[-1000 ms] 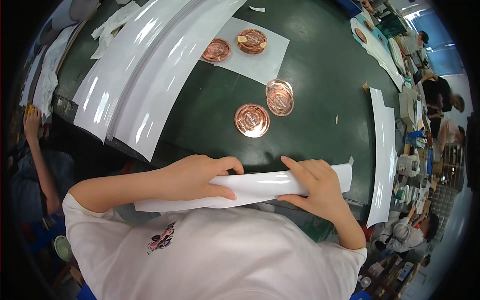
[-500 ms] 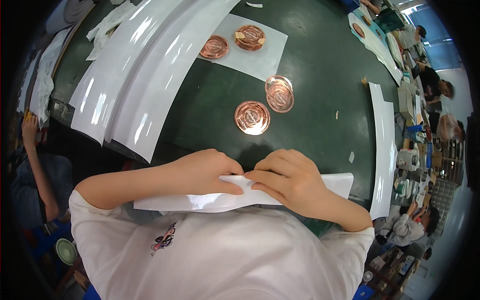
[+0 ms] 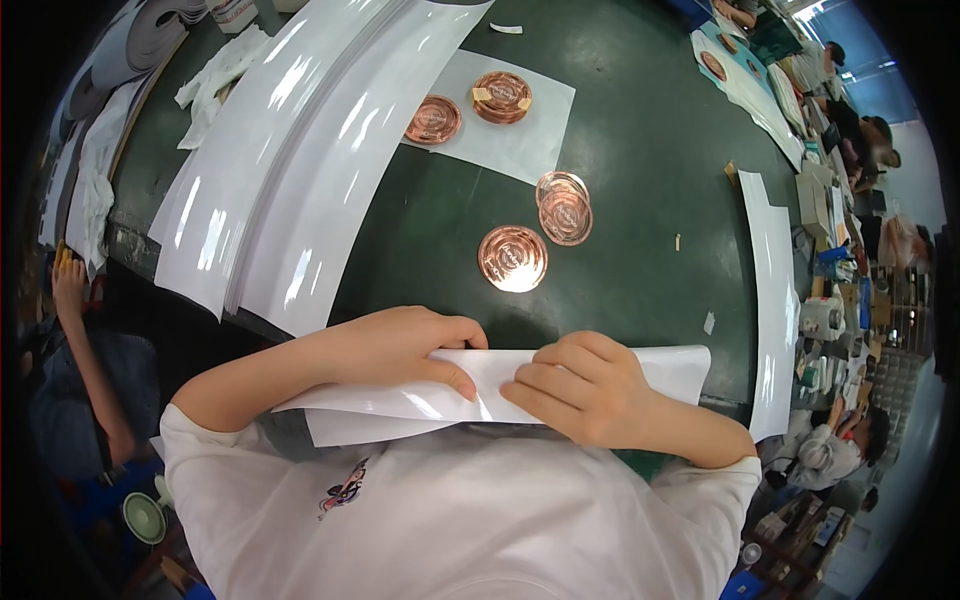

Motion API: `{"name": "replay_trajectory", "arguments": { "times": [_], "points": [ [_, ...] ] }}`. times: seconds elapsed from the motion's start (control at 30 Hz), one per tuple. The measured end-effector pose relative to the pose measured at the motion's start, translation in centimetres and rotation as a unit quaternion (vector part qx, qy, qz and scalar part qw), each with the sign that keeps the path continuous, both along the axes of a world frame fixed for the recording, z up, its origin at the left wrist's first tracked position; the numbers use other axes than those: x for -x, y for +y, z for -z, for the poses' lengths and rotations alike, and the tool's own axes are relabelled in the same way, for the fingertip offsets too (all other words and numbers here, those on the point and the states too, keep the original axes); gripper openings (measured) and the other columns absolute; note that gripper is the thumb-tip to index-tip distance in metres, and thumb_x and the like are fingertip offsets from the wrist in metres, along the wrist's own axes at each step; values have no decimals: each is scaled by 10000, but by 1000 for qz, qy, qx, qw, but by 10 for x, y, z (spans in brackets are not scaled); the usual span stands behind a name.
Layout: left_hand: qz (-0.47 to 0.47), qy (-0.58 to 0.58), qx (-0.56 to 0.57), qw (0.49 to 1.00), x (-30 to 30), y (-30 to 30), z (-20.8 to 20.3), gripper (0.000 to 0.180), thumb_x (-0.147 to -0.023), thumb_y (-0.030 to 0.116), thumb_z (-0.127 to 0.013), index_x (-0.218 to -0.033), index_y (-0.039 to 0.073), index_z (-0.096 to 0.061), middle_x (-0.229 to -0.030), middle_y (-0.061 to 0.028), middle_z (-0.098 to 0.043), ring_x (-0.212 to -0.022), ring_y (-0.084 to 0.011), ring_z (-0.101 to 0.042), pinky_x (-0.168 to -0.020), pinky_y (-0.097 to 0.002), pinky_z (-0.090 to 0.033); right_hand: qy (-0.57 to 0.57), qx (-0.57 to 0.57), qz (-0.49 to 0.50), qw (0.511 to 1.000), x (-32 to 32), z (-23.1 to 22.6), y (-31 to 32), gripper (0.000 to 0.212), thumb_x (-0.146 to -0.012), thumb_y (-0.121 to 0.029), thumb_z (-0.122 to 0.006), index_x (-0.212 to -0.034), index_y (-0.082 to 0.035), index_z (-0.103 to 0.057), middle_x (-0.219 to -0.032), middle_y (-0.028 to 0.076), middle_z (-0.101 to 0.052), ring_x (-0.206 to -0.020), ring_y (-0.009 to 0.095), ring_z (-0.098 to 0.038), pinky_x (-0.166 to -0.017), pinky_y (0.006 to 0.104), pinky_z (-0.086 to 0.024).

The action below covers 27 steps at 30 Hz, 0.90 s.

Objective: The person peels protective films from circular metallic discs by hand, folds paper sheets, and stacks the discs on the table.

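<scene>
Head cam: pinching a folded glossy white sheet (image 3: 494,368) between thumb and fingers of the left hand (image 3: 415,347), along the near edge of a green table (image 3: 630,275). Resting curled fingers of the right hand (image 3: 590,392) on it, honestly can't tell if gripping.

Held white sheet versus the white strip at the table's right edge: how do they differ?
The held sheet has the left hand and right hand on it; no hand touches the right-edge strip. The held sheet runs across the picture, the right-edge strip up and down. Both are white and glossy.
</scene>
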<state>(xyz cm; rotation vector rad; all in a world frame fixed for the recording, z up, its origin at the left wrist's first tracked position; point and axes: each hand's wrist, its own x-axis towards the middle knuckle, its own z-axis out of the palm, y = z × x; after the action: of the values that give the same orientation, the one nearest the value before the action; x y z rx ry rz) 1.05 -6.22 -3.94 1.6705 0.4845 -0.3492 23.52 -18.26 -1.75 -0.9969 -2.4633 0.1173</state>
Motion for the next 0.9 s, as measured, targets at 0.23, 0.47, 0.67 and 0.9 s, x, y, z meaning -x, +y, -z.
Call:
{"name": "replay_trajectory", "arguments": {
  "times": [0.23,0.47,0.67,0.9],
  "points": [
    [22,34,-2,999,5,3,-1,489,-895,417,-690,-1226,67,-607,-960,-183,-708,-872,-309,-680,-763,-384,-505,123,32,20,992,-18,-36,5,218,-623,-134,-777,-838,-140,-739,-994,-17,-702,-822,182,-625,-650,297,-454],
    [99,-59,-331,937,15,-22,-2,338,-974,376,-573,-898,47,-563,-697,-76,-614,-650,-304,-653,-634,-357,-505,365,378,206,825,-46,-36,35,72,-856,-29,-736,-922,-14,-712,-960,40,-703,-909,132,-648,-815,288,-501],
    [57,-171,-563,807,9,-22,0,269,-840,316,-703,-843,73,-586,-1042,-64,-576,-1025,-207,-526,-880,-328,-438,529,443,189,699,-35,15,65,107,-947,-51,-667,-1043,-8,-647,-988,8,-655,-949,76,-602,-865,235,-478],
    [26,-145,-606,782,15,-18,12,338,-829,405,-711,-891,95,-588,-1280,-104,-593,-1174,-284,-514,-1013,-397,-410,513,458,177,704,-18,37,67,127,-951,-102,-683,-1033,-9,-655,-1006,20,-681,-946,86,-613,-866,250,-491]
  ]
}}
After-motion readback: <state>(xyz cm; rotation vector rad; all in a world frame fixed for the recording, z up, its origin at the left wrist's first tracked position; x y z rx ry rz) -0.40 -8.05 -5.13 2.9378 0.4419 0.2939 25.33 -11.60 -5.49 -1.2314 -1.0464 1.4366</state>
